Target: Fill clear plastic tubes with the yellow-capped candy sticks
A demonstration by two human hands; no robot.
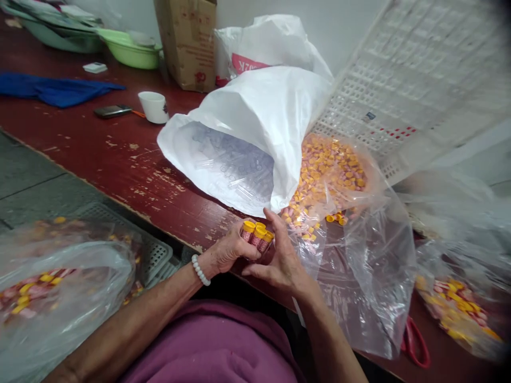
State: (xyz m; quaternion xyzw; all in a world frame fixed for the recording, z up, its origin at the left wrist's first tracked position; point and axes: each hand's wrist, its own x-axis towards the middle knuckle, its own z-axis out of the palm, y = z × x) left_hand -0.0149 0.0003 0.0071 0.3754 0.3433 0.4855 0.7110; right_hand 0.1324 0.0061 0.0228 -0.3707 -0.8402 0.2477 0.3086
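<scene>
Head view, from where I stand: well to the left of the grip sits a clear bag [115, 287] of yellow-and-pink pieces, apart from the work. Next comes the left hand [229, 254], fingers and thumb closed round a small bunch of yellow-rimmed tubes [257, 240], held slightly tilted between the two hands; three rims show plainly. I'd say the pinch should be just firm enough to hold them side by side, the thumb low so the rims sit free. Just beyond the grip gapes a white sack [247, 103] with clear tubes [241, 173] inside. Close by the bunch, the right hand [285, 260] is spread wide between thumb and forefinger; whether it touches the bunch I cannot tell. Cupped closer, it could square the tops level. Further right lies a heap of yellow-topped pieces [333, 165], best left unbrushed by that wrist
</scene>
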